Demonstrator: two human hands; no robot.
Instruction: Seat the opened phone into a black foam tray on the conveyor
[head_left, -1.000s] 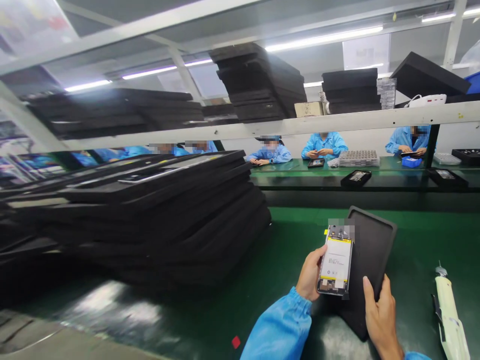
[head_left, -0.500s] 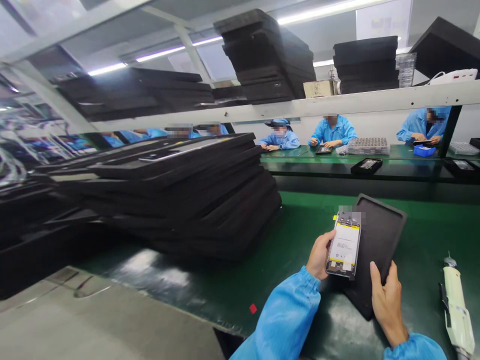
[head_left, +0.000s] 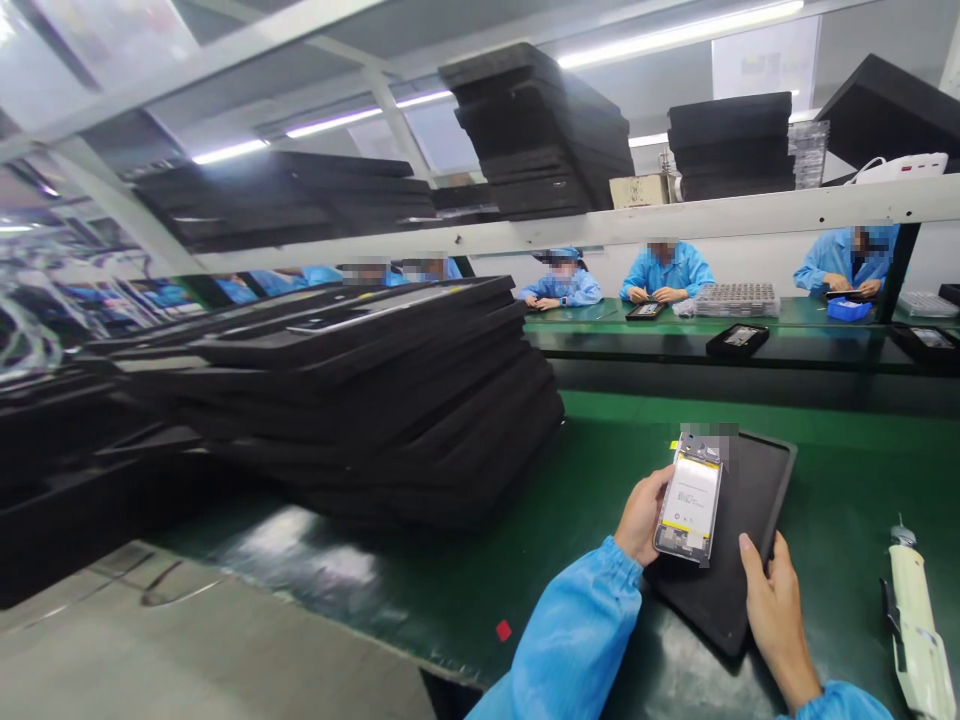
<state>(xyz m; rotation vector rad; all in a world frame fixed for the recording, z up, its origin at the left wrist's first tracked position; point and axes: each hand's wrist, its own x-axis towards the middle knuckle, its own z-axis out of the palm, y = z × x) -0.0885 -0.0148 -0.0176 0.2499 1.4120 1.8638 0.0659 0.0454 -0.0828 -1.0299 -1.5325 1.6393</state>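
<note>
My left hand [head_left: 642, 518] grips an opened phone [head_left: 691, 498] by its left edge; its white battery with yellow strips faces up. Under and to the right of the phone lies a shallow black tray [head_left: 752, 520], tilted at an angle above the green bench. My right hand [head_left: 776, 603] holds the tray's lower right edge, thumb on top. The phone overlaps the tray's left part; whether they touch is unclear.
Tall stacks of black trays [head_left: 420, 420] fill the left side. A pale electric screwdriver [head_left: 916, 625] lies at the right. A red piece [head_left: 503, 631] is near the front edge. People in blue work across the bench, below a white shelf beam [head_left: 570, 228].
The black tray's far end has dropped closer to the phone, and its face has turned more toward the camera. The phone has shifted slightly downward in view. Both hands keep their holds.
</note>
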